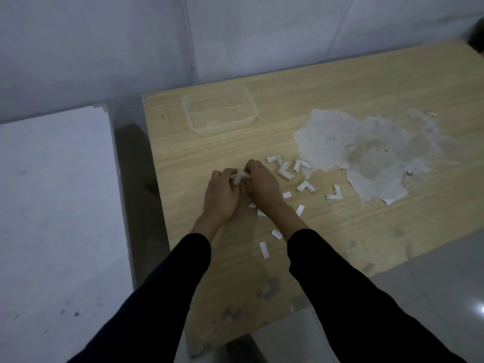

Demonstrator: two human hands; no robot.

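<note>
White corner piece (239, 176), pinched between both hands' fingertips (250, 166)

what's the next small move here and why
Probably pull the backing strip off the L-shaped corner piece that the left hand and right hand pinch between them, then drop it beside the loose white strips on the table; five more corner pieces wait to the right.

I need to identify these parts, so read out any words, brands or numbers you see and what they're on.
None: no text can be read.
The corner pieces, white strips and clear tub show no print; the piece gripped by the left hand and right hand is too hidden and blurred to tell.
</note>
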